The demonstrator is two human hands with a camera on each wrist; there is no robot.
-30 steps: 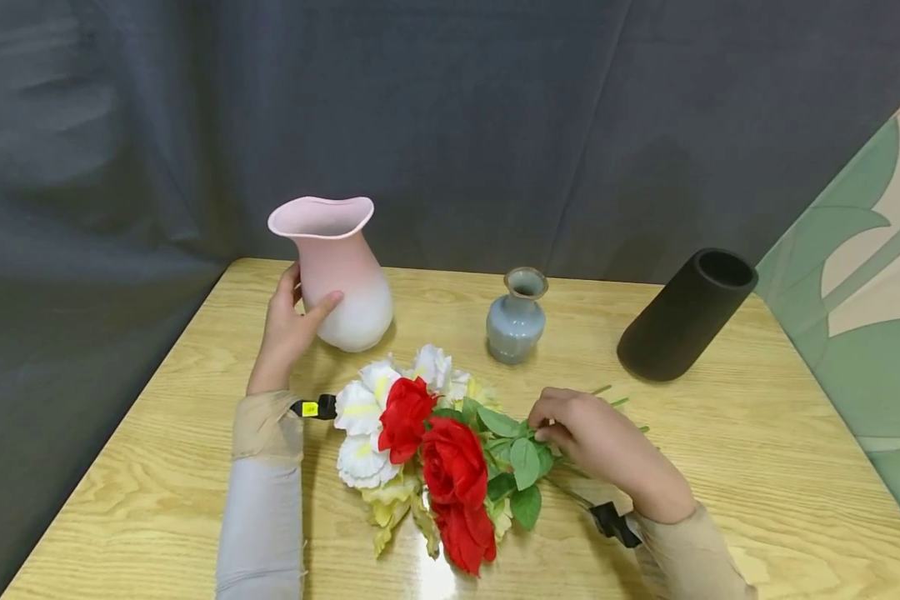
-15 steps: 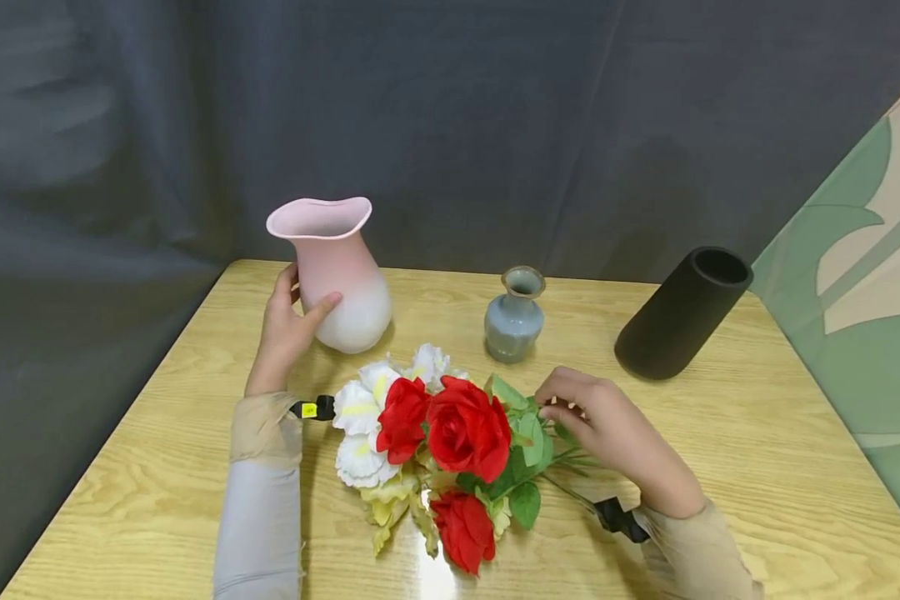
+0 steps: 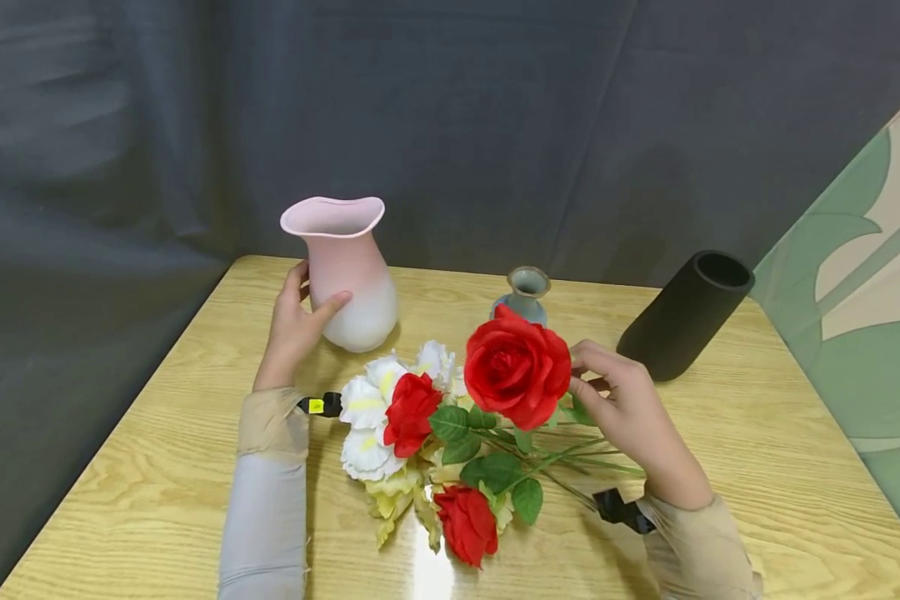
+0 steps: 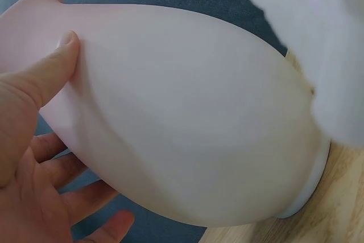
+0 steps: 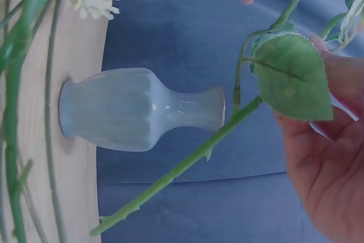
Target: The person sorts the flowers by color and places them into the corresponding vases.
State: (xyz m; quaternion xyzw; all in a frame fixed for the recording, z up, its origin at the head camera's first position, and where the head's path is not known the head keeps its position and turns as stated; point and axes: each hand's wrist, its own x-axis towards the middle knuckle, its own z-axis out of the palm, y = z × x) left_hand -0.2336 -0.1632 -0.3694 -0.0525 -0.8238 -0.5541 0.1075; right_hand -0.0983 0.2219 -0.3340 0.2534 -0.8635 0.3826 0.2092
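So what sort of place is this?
Maybe a flower-arranging table: there's a pink-and-white vase, a big red rose and a plain dark cloth hanging behind.

No word, brand, number or sign can be read in the head view or in either of the two wrist views. A small yellow label (image 3: 316, 406) bearing dark marks sits on a black wrist camera (image 3: 332, 405) at the person's left wrist, on the near side of a pink-and-white vase (image 3: 352, 279) with a wavy rim and a little left of its base. The label's marks are too small and blurred to make out as letters or figures.
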